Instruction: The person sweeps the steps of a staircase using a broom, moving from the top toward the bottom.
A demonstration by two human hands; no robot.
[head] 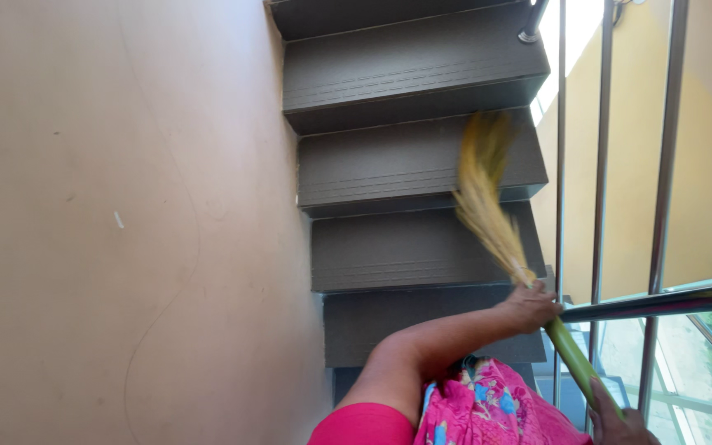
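Observation:
I hold a grass broom with a green handle (572, 354) and yellow bristles (484, 198). My left hand (529, 306) grips the handle just below the bristles, the arm reaching across from the lower left. Lower down the handle, at the frame's bottom right, my right hand (620, 422) is closed on it too. The bristles are blurred and sit over the right side of a dark grey stair step (405, 165). A pink flowered garment (488, 408) shows at the bottom.
Dark grey ribbed steps (414, 247) run through the middle of the view. A plain beige wall (125, 222) fills the left. A metal railing (661, 301) with vertical bars (601, 148) borders the stairs on the right, with a yellow wall beyond.

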